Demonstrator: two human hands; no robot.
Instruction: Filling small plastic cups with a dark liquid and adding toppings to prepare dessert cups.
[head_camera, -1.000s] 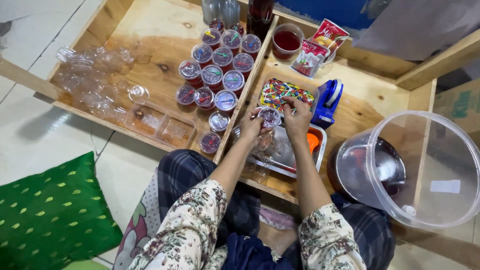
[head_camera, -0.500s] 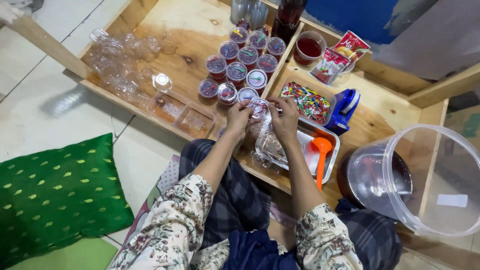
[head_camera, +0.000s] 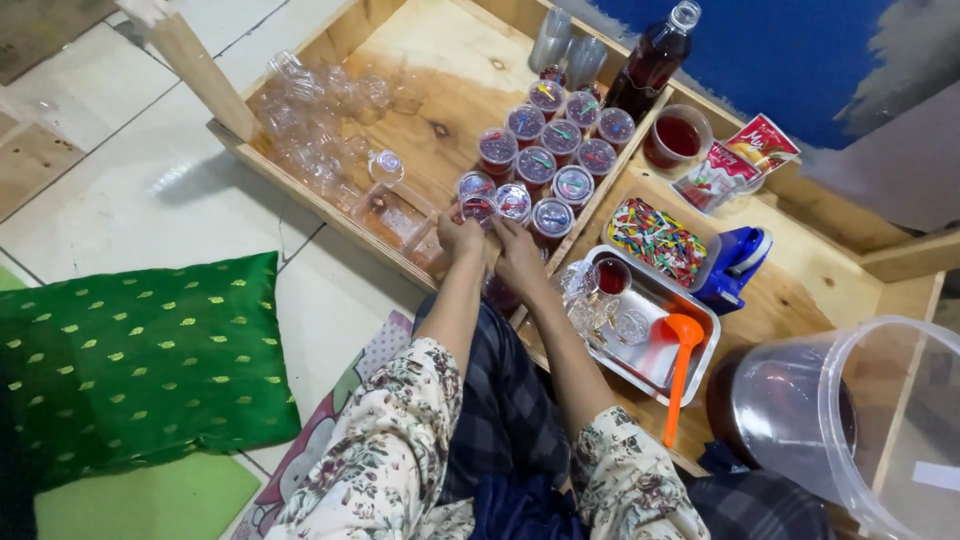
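Observation:
My left hand (head_camera: 460, 238) and my right hand (head_camera: 520, 258) meet at the near end of a wooden tray (head_camera: 440, 70). Together they hold a small lidded cup of red liquid (head_camera: 478, 211), which sits low at the front of the group. Several more lidded red cups (head_camera: 537, 163) stand in rows just beyond it. My fingers cover the lower part of the held cup. Right of my right forearm lies a metal tray (head_camera: 655, 368) with one unlidded red cup (head_camera: 612, 276), some empty clear cups and an orange ladle (head_camera: 680, 352).
A pile of empty clear cups (head_camera: 320, 130) fills the tray's left side. Behind are a bottle of red liquid (head_camera: 655, 60), a red-filled tub (head_camera: 678, 138), a box of colourful bits (head_camera: 657, 240) and a blue dispenser (head_camera: 737, 262). A clear bucket (head_camera: 850, 420) stands right, a green pillow (head_camera: 140, 360) left.
Both hands have moved left from above the metal tray to the front of the cup rows, carrying a cup with them. The view has shifted right and closer.

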